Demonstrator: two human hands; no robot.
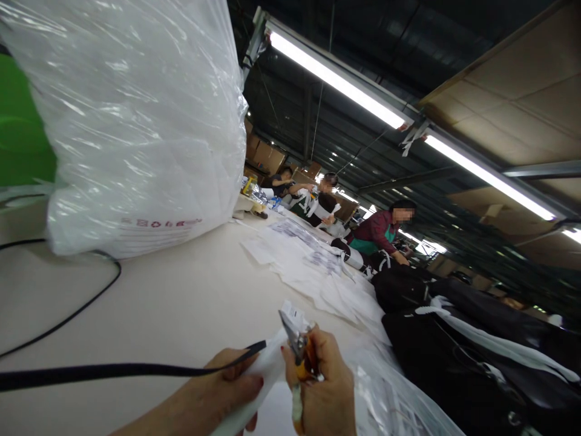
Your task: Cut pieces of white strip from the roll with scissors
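My left hand (231, 384) grips a white strip of fabric (265, 363) near the bottom of the view, and a black strap (113, 369) runs from it off the left edge. Just to its right, my right hand (322, 381) holds small orange-handled thread snips (297, 345), blades pointing up toward a small white tag (294, 315) at the end of the strip. Both hands hover above the cream table (181, 297).
A big clear plastic bag (136, 121) of white goods stands at the left. A black cable (82, 309) curves over the table. White paper sheets (318, 266) and black garments (454, 327) lie to the right. Several people work at the far end.
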